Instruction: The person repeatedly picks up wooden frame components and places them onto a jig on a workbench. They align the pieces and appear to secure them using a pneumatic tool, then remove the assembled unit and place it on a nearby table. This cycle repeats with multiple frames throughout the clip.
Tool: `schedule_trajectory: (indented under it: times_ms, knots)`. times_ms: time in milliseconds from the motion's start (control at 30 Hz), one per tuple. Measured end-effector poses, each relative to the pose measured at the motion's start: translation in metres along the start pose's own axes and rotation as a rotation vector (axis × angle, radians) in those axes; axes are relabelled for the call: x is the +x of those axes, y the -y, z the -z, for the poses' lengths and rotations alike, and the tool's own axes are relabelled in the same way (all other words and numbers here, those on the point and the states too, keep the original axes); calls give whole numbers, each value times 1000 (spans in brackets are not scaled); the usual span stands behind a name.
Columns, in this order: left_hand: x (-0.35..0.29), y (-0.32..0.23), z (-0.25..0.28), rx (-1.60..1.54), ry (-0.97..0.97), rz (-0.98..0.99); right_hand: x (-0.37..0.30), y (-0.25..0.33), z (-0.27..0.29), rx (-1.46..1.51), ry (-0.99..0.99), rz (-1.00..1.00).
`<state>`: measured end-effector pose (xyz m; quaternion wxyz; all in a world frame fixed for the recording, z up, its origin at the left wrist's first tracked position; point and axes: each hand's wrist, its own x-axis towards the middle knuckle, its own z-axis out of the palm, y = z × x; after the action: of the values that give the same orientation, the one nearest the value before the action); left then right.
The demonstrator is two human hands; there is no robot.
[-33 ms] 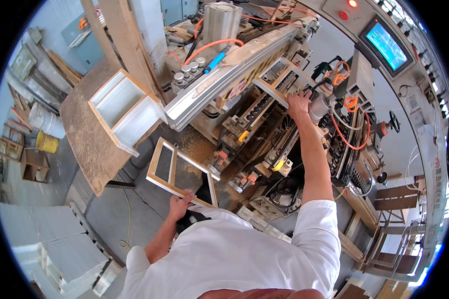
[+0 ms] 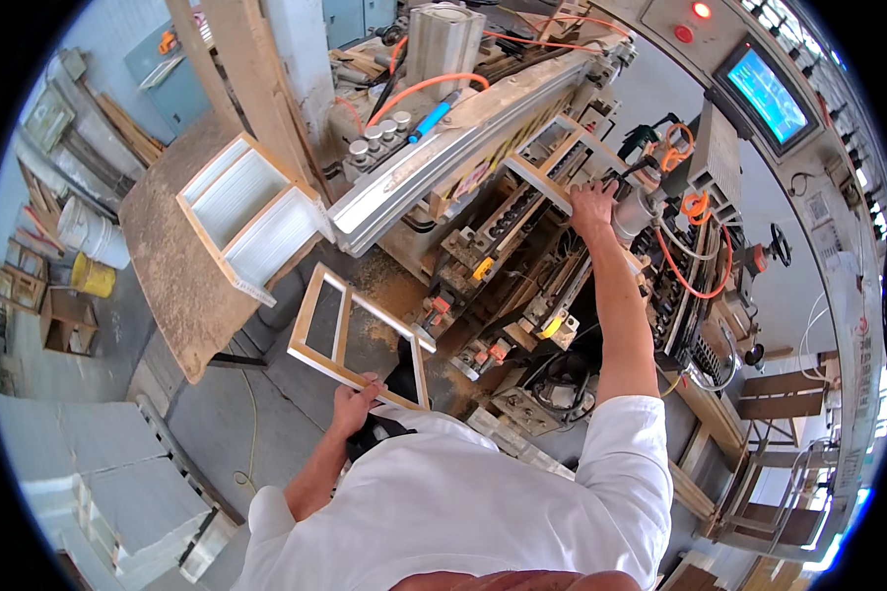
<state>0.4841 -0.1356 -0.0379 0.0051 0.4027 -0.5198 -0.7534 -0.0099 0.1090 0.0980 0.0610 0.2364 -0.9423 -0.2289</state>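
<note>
My left hand is closed around the lower rail of a light wooden frame. This frame has white edges and a crossbar, and it hangs tilted in front of my body above the floor. At arm's length my right hand grips the near right corner of a second wooden frame, its fingers bent over the rail. That second frame lies in the machine, beside its metal beam. My palm and fingers hide part of its right rail.
Left of the machine, a brown board table carries a stack of white-edged frames. A blue pen-like tool lies on the beam. Orange air hoses loop around the right side. A control panel with a lit screen hangs at upper right.
</note>
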Motion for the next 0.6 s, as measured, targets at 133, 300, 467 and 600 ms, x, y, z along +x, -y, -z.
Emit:
schedule_trajectory:
  times_ms: [133,300,467,600]
  knots:
    - [-17,-5,8,-35,18,-112,4,2,-3,-34,-23,-29]
    - [-43,-21,28,57,-11,-253,10,14,10,-33,58,-70]
    - [-83,-82,75,236,-133,-437,10,19,16,-99,190,-137]
    - [-90,-127,150,287,-300,-694,10,20,15,-82,190,-186]
